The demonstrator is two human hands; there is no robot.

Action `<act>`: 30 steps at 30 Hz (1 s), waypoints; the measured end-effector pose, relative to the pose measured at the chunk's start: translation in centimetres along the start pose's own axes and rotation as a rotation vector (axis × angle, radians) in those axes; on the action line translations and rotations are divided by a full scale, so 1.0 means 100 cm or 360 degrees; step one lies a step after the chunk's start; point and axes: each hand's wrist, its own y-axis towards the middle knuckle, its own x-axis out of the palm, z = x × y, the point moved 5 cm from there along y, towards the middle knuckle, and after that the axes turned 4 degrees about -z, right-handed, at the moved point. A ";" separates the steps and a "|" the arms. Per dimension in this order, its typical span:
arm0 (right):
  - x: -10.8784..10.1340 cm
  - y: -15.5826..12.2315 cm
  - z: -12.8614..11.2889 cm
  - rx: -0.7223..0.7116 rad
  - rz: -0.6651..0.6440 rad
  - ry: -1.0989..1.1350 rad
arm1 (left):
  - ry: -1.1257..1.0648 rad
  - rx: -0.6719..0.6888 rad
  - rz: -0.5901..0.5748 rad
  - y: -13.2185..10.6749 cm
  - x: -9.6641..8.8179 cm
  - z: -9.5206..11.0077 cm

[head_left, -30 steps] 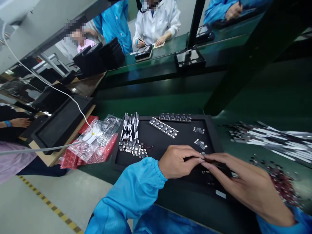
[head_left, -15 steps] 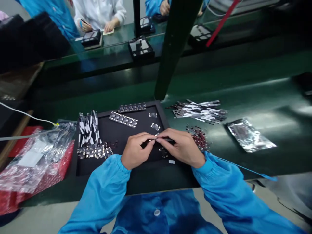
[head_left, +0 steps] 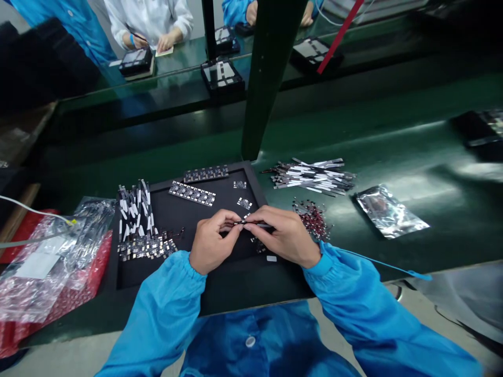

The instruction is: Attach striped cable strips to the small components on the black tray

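L hand (head_left: 214, 242) & R hand (head_left: 285, 235) have fingertips pressed together, both pinching 1 thin dark strip w/ metal tip (head_left: 251, 224) (too small to be sure what it is) over 1 black tray (head_left: 259, 201). On tray: 2 circuit-board rows (head_left: 192, 194), 2 small board pieces (head_left: 244, 203), 1 black-white strip bundle (head_left: 135, 209); R of tray on green bench (head_left: 451, 220): 1 loose strip pile (head_left: 312, 177), 1 foil bag (head_left: 389, 212).

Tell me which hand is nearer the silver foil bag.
Right. The right hand is to the left of the silver foil bag, not touching it; the left hand is farther left still.
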 end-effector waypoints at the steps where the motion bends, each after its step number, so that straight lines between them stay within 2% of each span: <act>1: 0.000 0.000 0.000 -0.0003 0.0012 0.0000 | 0.0002 0.0000 0.0000 0.000 0.000 0.000; 7: -0.003 0.000 -0.002 -0.0025 0.0035 0.0003 | 0.0032 0.0032 -0.0007 0.000 0.000 0.002; 16: -0.002 0.000 -0.002 -0.0013 0.0004 -0.0043 | 0.0138 0.0235 0.0036 -0.002 -0.001 0.010; 30: -0.003 0.002 -0.006 0.0017 0.0004 -0.0046 | 0.0313 0.0382 0.0037 -0.002 -0.001 0.014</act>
